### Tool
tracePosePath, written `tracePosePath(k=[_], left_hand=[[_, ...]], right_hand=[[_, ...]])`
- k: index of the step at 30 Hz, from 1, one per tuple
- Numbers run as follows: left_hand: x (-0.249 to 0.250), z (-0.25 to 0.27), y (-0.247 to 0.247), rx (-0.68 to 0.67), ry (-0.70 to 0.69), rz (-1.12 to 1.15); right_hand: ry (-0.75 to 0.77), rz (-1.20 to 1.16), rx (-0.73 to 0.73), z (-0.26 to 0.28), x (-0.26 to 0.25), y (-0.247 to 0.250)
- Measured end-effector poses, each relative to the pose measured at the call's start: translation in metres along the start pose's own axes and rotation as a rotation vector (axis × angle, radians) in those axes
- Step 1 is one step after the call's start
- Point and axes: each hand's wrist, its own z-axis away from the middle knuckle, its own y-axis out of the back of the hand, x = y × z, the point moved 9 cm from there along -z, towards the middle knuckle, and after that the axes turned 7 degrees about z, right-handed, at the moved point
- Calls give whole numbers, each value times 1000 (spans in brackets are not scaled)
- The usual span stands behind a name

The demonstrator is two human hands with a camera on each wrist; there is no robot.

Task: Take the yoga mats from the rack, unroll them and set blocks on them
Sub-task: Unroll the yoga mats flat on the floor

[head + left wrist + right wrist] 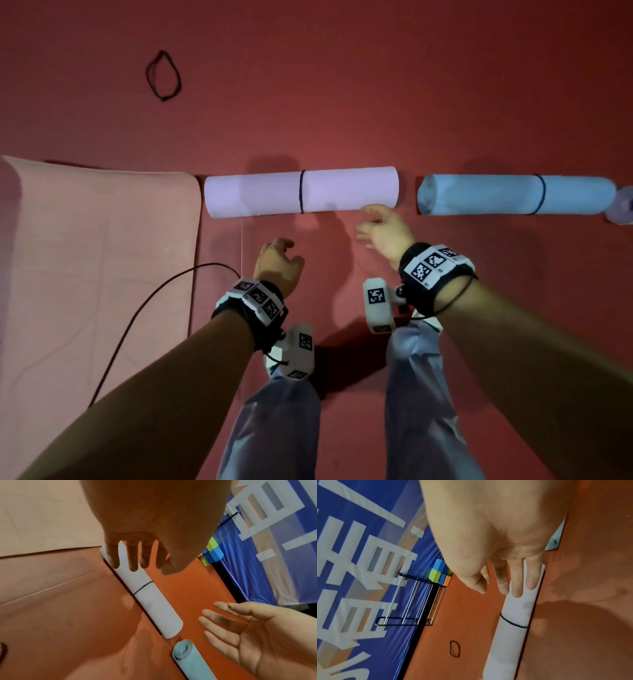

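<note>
Lying flat on the red floor [342, 85], the unrolled pink mat [102, 257] has the rolled lilac mat [274, 195] just beside it, a smooth cylinder with a thin black band [301, 192] around it. Both hands hover near this roll with loose fingers, holding nothing: right hand [385, 231] at its end, left hand [277, 265] below its middle. The rolled blue mat [513, 195] is partly cut off.

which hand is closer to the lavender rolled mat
Right. The right hand has its fingertips at the lavender mat, near its right end; the left hand hangs clearly short of it.
</note>
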Motion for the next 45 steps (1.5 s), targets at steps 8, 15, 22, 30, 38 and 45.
tracePosePath(k=[8, 15, 22, 30, 38, 45], left_hand=[[15, -72, -62, 146, 112, 143], [0, -131, -123, 273, 199, 176], [-30, -203, -152, 351, 163, 151], [-49, -289, -103, 531, -15, 4], [-34, -344, -77, 606, -95, -144], [-12, -370, -69, 562, -108, -277]], right_hand=[[47, 145, -165, -112, 15, 13], [142, 281, -291, -194, 38, 13], [248, 360, -253, -270, 67, -14], [532, 386, -136, -332, 31, -70], [741, 910, -219, -360, 8, -129], [712, 1126, -267, -375, -6, -138]])
